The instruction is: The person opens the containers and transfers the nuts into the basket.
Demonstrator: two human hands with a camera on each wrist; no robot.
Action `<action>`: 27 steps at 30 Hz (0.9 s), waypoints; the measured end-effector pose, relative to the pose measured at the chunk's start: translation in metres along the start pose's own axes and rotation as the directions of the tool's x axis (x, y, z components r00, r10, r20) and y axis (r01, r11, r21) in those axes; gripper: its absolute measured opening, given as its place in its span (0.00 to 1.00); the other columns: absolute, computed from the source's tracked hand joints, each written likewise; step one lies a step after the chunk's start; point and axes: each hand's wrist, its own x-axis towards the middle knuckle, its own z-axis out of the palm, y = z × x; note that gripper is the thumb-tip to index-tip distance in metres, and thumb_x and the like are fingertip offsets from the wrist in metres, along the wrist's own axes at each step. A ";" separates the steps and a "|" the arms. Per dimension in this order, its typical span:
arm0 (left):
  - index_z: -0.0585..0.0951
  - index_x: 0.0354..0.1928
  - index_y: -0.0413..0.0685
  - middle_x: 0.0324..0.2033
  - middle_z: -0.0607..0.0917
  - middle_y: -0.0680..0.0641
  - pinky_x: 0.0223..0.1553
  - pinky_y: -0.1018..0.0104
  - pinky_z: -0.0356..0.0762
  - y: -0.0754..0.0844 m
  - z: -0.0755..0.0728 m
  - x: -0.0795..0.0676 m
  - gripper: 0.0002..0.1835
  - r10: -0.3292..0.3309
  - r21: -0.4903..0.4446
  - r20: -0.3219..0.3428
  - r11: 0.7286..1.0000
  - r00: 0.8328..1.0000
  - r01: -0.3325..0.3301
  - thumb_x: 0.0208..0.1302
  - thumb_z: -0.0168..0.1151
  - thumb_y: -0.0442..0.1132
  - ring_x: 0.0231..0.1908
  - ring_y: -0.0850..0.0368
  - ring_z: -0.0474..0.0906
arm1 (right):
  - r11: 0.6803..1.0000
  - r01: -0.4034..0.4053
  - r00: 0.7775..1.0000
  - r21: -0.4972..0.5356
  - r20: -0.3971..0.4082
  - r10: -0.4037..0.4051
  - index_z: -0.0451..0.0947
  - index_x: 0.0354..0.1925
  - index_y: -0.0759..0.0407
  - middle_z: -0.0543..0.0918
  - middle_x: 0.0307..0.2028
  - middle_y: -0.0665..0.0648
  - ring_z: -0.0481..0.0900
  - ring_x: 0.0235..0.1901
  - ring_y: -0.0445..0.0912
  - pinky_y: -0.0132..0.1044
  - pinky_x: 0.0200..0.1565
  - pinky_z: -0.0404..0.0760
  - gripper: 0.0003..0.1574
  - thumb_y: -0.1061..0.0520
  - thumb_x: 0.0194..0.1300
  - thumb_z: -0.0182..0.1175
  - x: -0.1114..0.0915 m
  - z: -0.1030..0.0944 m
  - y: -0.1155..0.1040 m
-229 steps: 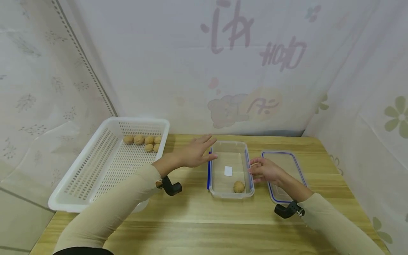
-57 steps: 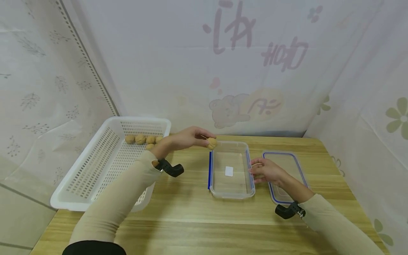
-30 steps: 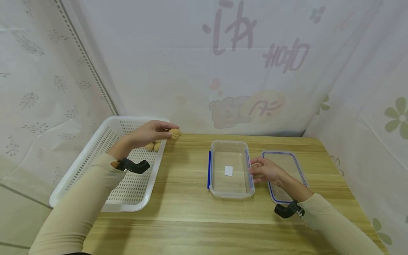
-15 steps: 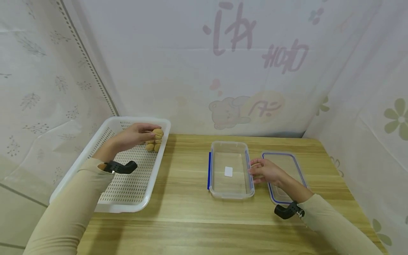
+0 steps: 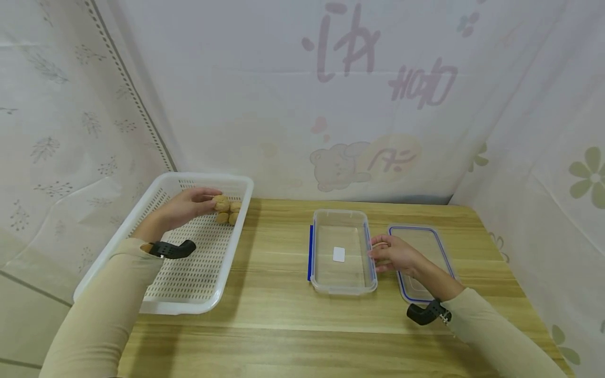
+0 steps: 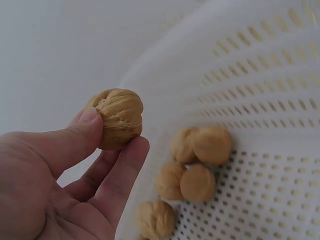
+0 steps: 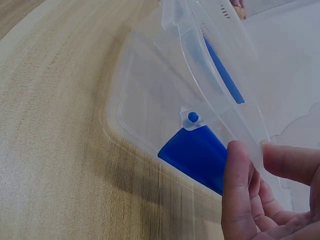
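Note:
Between thumb and fingertips my left hand (image 5: 184, 208) pinches a walnut (image 5: 221, 203) over the white slotted basket (image 5: 189, 307). In the left wrist view this walnut (image 6: 119, 117) is near the basket's wall, with several other walnuts (image 6: 197, 183) lying below it on the basket floor. My right hand (image 5: 397, 254) holds the right side of a clear plastic container (image 5: 344, 274). In the right wrist view the thumb is at the container's rim, and the fingers lie outside beside a blue latch flap (image 7: 195, 155). Nothing but a white label (image 5: 338, 254) shows in the container.
A clear lid (image 5: 419, 241) with a blue seal lies to the right of the container, partly under my right hand and wrist. The wooden table (image 5: 283, 315) ends at a printed curtain (image 5: 283, 105) behind and at both sides.
The walnut once in the container is gone from it. My left hand has carried a walnut from the container's far left corner leftward to the basket. My right hand stays put.

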 end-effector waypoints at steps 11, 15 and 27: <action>0.60 0.71 0.23 0.66 0.68 0.25 0.59 0.65 0.78 -0.021 -0.003 -0.001 0.25 -0.061 -0.050 -0.077 0.997 0.995 0.057 0.78 0.50 0.28 0.49 0.66 0.81 | 1.000 0.004 1.000 0.006 -0.002 -0.004 0.62 0.62 0.73 0.80 0.39 0.56 0.80 0.37 0.43 0.38 0.38 0.88 0.24 0.67 0.73 0.57 -0.001 0.001 -0.001; 0.62 0.71 0.23 0.65 0.68 0.24 0.58 0.66 0.79 -0.027 -0.004 -0.001 0.25 -0.084 -0.013 -0.105 0.996 0.991 0.083 0.78 0.51 0.29 0.52 0.58 0.82 | 1.000 0.005 1.000 0.008 -0.004 -0.005 0.61 0.62 0.73 0.80 0.39 0.56 0.80 0.36 0.43 0.39 0.38 0.88 0.24 0.67 0.74 0.57 -0.001 0.002 -0.002; 0.59 0.70 0.20 0.70 0.59 0.22 0.63 0.53 0.74 -0.048 -0.004 -0.006 0.26 -0.130 -0.003 -0.144 0.991 0.981 0.131 0.77 0.50 0.26 0.54 0.53 0.79 | 1.000 0.007 1.000 0.011 -0.005 -0.007 0.61 0.62 0.74 0.80 0.41 0.57 0.81 0.37 0.44 0.39 0.38 0.88 0.25 0.67 0.73 0.57 -0.001 0.002 -0.001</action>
